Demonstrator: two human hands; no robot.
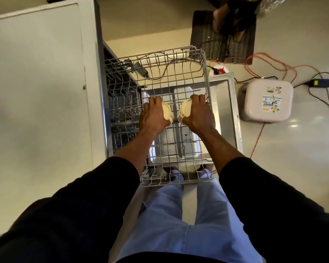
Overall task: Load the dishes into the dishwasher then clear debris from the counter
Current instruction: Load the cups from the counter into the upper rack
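Note:
The dishwasher's wire rack (179,76) is pulled out above the lowered door (226,103), right in front of me. My left hand (152,116) grips a cream cup (167,113) turned on its side, its pale base showing. My right hand (198,114) grips a second cream cup (185,112) with dark markings, tilted the same way. Both cups are held side by side just over the middle of the rack, a small gap between them. Whether they touch the wires is unclear.
A pale counter (36,92) fills the left. On the floor to the right stand a white lidded tub (267,100), red and black cables (273,65) and a dark mat (224,37). Another person's foot (219,16) is at the top.

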